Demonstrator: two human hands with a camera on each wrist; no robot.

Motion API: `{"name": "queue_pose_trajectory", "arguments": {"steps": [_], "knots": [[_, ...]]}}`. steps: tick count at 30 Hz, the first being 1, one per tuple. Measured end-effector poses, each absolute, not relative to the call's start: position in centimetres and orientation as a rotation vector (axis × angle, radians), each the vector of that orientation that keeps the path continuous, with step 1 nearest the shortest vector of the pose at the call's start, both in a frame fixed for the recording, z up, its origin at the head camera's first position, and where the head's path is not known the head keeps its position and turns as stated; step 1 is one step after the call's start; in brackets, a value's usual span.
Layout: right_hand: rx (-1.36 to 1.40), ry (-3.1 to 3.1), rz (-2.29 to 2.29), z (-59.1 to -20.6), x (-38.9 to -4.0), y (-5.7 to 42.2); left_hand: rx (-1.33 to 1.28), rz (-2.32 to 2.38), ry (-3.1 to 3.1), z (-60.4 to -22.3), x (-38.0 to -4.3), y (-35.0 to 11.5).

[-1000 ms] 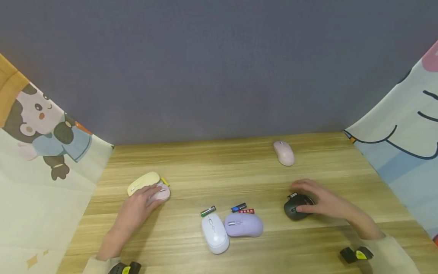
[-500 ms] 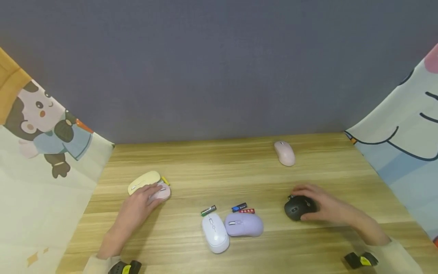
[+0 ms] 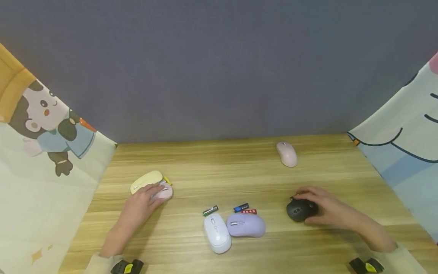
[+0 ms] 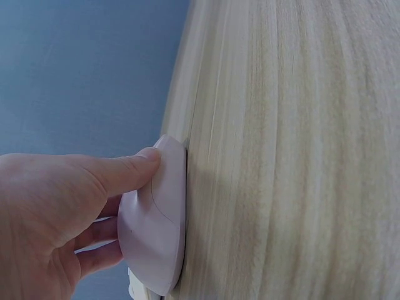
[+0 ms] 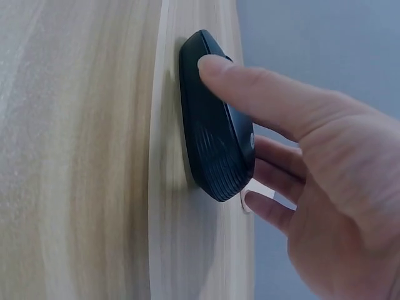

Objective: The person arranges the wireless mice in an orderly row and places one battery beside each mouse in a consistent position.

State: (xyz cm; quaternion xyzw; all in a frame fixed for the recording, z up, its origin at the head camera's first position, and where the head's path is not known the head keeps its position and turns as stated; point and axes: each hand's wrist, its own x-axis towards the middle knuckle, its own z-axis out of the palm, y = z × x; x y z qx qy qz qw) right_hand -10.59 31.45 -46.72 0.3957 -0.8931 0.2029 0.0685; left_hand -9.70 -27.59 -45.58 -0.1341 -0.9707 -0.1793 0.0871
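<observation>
At the left of the table my left hand (image 3: 138,207) holds a small pale pink mouse (image 3: 165,192), thumb along one side and fingers on the other. In the left wrist view the pink mouse (image 4: 153,231) lies flat on the wood. A yellow mouse (image 3: 152,177) sits just behind that hand, and a yellow battery (image 3: 167,180) is close by. On the right, my right hand (image 3: 326,207) grips a black mouse (image 3: 299,210) from its sides. The thumb presses the side of the black mouse (image 5: 209,131) in the right wrist view. A small battery at its far edge is mostly hidden.
Between the hands lie a white mouse (image 3: 218,234) and a lilac mouse (image 3: 248,225), touching. Behind them are a green battery (image 3: 210,211), a blue battery (image 3: 241,207) and a red battery (image 3: 249,212). Another pink mouse (image 3: 286,154) sits near the grey back panel (image 3: 222,76).
My right hand has drawn back to the right along the black mouse, its thumb moving from the top to the side. My left hand stays on the pink mouse. The head view has shifted slightly.
</observation>
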Motion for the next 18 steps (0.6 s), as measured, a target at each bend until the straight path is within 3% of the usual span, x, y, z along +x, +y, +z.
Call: {"name": "queue_pose_trajectory", "arguments": {"steps": [18], "knots": [[1.162, -2.712, 0.505, -46.6, -9.9, 31.36, -0.421, -0.533, -2.867, -45.85, -9.83, -27.53]]}}
